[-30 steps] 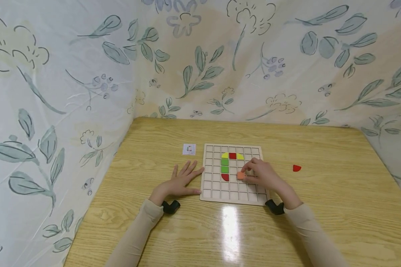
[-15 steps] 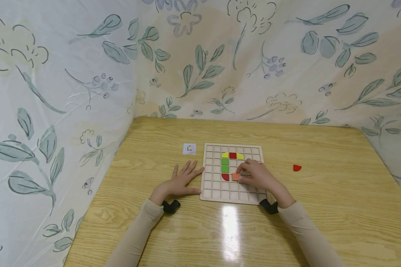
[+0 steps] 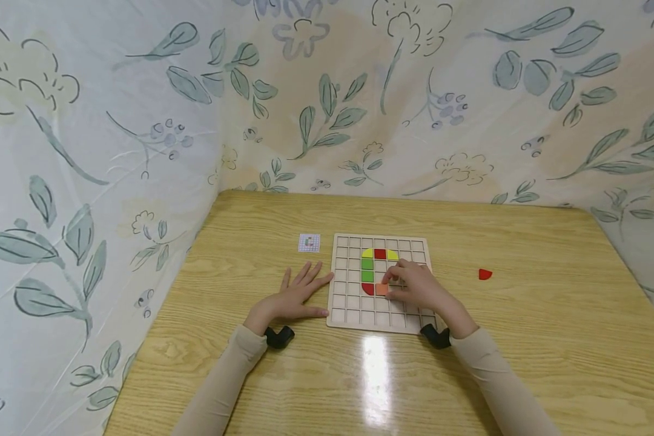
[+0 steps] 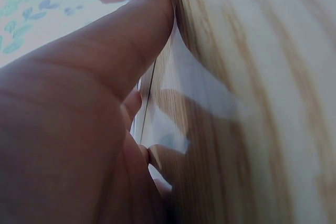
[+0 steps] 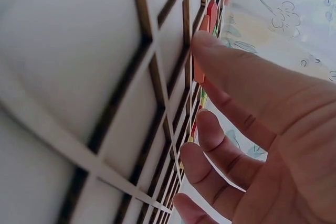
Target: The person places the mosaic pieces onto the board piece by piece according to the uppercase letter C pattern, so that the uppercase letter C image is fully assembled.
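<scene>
A wooden grid board (image 3: 354,315) lies on the table. My right hand (image 3: 421,287) pinches an orange square tile (image 3: 381,289) low over the board, just right of a red quarter-round tile (image 3: 367,289); whether it sits fully in its cell I cannot tell. Two green square tiles (image 3: 367,276) run up from the red one. Along the top of this shape, a red square tile (image 3: 380,254) stands between two yellow quarter-round tiles (image 3: 367,254). Fingers spread, my left hand (image 3: 294,298) rests on the table, its thumb and fingertip touching the board's left edge.
A small card (image 3: 309,243) printed with a grid pattern lies left of the board's far corner. One loose red quarter-round tile (image 3: 485,275) is on the table at the right. Floral cloth (image 3: 327,121) hangs behind the table and along its sides.
My right hand has moved left across the board with the orange tile, bringing it up beside the red quarter-round tile. The left hand has stayed in place.
</scene>
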The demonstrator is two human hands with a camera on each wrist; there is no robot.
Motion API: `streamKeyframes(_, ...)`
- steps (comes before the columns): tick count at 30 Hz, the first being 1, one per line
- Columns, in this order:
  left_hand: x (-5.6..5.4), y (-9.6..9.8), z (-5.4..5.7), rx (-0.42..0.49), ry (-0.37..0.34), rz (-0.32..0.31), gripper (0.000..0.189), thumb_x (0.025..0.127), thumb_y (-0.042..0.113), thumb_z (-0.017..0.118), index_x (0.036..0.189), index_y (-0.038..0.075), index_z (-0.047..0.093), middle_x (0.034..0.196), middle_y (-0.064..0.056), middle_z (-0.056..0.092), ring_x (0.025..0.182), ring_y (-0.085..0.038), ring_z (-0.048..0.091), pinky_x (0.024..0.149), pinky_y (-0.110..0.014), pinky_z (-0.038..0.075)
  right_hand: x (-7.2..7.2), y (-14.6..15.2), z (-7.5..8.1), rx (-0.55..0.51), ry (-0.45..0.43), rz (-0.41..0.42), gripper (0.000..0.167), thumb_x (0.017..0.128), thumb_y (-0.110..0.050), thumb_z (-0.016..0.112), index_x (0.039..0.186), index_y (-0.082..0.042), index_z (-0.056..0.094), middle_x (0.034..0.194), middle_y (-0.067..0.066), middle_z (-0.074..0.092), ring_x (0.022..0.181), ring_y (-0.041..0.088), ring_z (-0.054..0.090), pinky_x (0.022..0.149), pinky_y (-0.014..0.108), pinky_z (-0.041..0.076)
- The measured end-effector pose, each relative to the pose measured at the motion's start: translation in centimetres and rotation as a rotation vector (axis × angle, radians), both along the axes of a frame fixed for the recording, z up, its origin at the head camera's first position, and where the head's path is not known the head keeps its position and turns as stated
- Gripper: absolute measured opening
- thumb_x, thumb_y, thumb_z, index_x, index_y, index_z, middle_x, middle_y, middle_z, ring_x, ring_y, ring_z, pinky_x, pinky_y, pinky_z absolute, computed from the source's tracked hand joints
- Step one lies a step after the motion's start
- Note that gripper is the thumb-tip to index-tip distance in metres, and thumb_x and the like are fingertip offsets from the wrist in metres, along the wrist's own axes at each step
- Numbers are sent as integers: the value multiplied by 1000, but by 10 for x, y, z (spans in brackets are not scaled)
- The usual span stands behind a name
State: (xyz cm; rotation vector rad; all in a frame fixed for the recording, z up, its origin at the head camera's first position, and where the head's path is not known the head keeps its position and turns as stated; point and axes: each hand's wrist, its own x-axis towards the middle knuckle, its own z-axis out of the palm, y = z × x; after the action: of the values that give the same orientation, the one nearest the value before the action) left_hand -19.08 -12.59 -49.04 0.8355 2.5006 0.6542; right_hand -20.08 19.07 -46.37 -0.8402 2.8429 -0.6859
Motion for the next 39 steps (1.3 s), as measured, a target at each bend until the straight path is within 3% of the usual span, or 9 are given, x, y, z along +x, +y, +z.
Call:
streamKeyframes(13, 1, 0, 2, 6, -15, 4, 81, 87, 57, 52, 150, 32, 7, 156, -1, -14, 140, -22, -21, 104, -55, -23, 2, 1, 2, 11, -17, -8, 19, 77, -24, 76, 92, -17, 66, 92, 1, 58, 88, 20, 55, 80, 51, 39)
streamKeyframes(28, 0, 0, 2, 1, -2, 0, 81, 87, 56, 53, 150, 33, 7, 156, -1, -13, 141, -21, -20, 105, -55, -22, 1, 20, 1, -15, 3, -9, 24, 78, -21, 75, 98, -13, 66, 92, 4, 59, 86, 21, 55, 74, 43, 41)
streamKeyframes(39, 0, 1, 2, 4, 4, 3, 81, 87, 56, 53, 150, 32, 8, 156, -2, -12, 141, -22, -19, 104, -56, -22, -1, 51, 5, -34, -22, -106, 28, 77, -18, 76, 103, -11, 67, 90, 8, 56, 78, 21, 49, 65, 30, 34)
